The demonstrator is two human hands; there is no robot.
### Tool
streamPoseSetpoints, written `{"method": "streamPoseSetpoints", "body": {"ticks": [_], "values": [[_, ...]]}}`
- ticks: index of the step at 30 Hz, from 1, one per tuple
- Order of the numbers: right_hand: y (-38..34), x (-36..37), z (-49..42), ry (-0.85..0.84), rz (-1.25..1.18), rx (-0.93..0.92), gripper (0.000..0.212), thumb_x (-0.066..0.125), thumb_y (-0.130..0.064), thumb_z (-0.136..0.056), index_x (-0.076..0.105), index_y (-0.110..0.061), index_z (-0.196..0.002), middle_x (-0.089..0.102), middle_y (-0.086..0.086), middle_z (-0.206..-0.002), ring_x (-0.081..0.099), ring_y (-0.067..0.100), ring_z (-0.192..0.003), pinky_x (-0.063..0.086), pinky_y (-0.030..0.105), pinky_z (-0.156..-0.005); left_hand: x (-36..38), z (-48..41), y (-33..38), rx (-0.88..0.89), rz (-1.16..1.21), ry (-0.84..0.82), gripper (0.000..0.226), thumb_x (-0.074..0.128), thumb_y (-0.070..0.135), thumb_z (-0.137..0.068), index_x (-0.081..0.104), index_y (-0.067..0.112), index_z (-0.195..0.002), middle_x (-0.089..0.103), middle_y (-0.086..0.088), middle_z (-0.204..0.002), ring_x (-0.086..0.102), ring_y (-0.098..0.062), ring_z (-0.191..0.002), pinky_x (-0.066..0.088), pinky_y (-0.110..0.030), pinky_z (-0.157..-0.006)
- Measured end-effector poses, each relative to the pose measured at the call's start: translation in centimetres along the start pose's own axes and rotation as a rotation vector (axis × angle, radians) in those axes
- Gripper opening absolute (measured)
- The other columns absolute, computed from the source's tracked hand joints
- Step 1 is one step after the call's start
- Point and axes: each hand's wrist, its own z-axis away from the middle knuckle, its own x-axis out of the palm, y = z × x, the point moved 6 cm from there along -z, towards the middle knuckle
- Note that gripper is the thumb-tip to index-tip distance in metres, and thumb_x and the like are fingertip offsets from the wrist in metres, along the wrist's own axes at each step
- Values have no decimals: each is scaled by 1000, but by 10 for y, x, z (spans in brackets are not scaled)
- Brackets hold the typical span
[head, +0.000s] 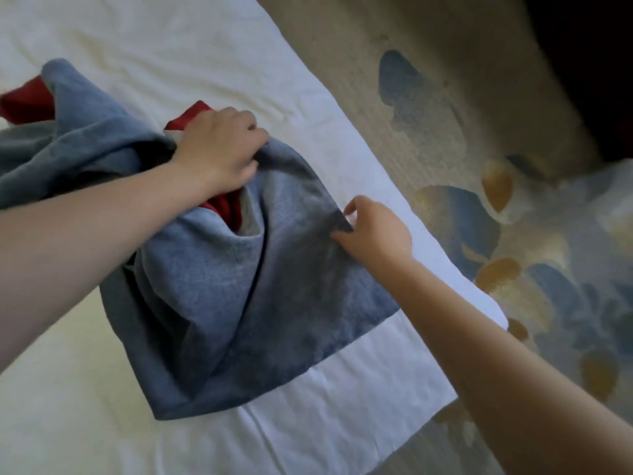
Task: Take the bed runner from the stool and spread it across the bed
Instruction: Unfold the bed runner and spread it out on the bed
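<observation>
While the bed runner (pixel 222 303) lies in a blue-grey heap near the edge of the bed (pixel 154 36), off the stool, which is out of view, the step in hand looks to be opening it out. The left hand (pixel 219 149) has its fingers curled round a bunched fold at the top of the heap. The right hand (pixel 376 234) pinches a corner of the cloth nearest the bed's edge. To do this well, I would keep that corner pinned low against the bed and draw the bunched part away across it, lifting enough that the folds fall free instead of dragging. The red lining (pixel 226 207) most likely belongs face down. No basket, box or other container shows, only a pocket-like fold in the runner with red lining inside. Patterned carpet (pixel 445 97) lies beside the bed.
</observation>
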Motion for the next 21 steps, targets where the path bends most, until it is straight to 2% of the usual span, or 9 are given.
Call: {"method": "streamPoseSetpoints", "body": {"ticks": [2, 4, 6, 8, 10, 13, 16, 18, 21], "values": [[14, 5, 15, -32, 48, -17, 28, 64, -40, -82, 57, -21, -101, 60, 1, -101, 58, 25, -97, 38, 29, -66, -2, 5, 29, 206, 69, -24, 46, 65, 36, -72, 61, 16, -113, 60, -9, -109, 57, -33, -94, 50, -42, -69], [26, 7, 21, -57, 83, -19, 19, 63, -38, -85, 59, -21, -91, 60, 0, -95, 58, 25, -96, 35, 28, -64, 4, 9, 54, 320, 37, -95, 56, 70, 42, -69, 59, 19, -119, 59, -7, -113, 59, -30, -96, 51, -40, -69], [35, 3, 19, -51, 104, -12, 17, 62, -37, -87, 62, -20, -91, 61, 1, -95, 58, 25, -96, 34, 27, -64, 15, 8, 70, 303, -56, -214, 52, 69, 40, -75, 55, 19, -120, 58, -6, -111, 59, -30, -93, 46, -38, -64], [41, -9, 13, -6, 138, -1, 20, 60, -37, -88, 64, -19, -96, 63, 3, -100, 58, 27, -98, 37, 29, -67, 16, 0, 81, 211, -55, -261, 36, 62, 35, -83, 52, 18, -113, 56, -6, -108, 58, -30, -93, 38, -37, -58], [53, -28, 5, 71, 212, 24, 22, 59, -37, -88, 66, -18, -99, 64, 6, -101, 60, 31, -97, 42, 31, -69, 13, -14, 93, 121, 39, -242, 24, 54, 28, -87, 53, 15, -108, 55, -8, -108, 58, -31, -96, 34, -36, -58], [87, -58, -7, 196, 288, 115, 21, 60, -35, -87, 66, -16, -93, 65, 10, -93, 61, 33, -87, 43, 32, -64, 6, -29, 112, 79, 108, -166, 22, 50, 23, -90, 55, 14, -110, 55, -9, -112, 59, -32, -100, 39, -39, -60], [121, -70, -6, 172, 281, 220, 21, 61, -35, -87, 66, -14, -88, 64, 10, -88, 60, 32, -79, 43, 31, -62, 1, -32, 116, 88, 136, -63, 24, 56, 24, -88, 58, 15, -110, 57, -7, -109, 59, -32, -97, 40, -38, -60], [121, -68, 0, 140, 331, 188, 21, 59, -33, -88, 65, -14, -94, 63, 9, -89, 61, 32, -82, 44, 32, -62, -6, -27, 108, 77, 162, 16, 23, 56, 24, -87, 61, 14, -107, 60, -8, -105, 59, -32, -94, 41, -38, -60], [96, -66, 11, 185, 329, 106, 30, 58, -30, -87, 54, -14, -112, 60, 11, -107, 58, 33, -97, 43, 34, -67, -17, -8, 82, 49, 160, 117, 24, 55, 29, -85, 63, 14, -103, 62, -8, -101, 59, -32, -89, 47, -40, -61]]}}
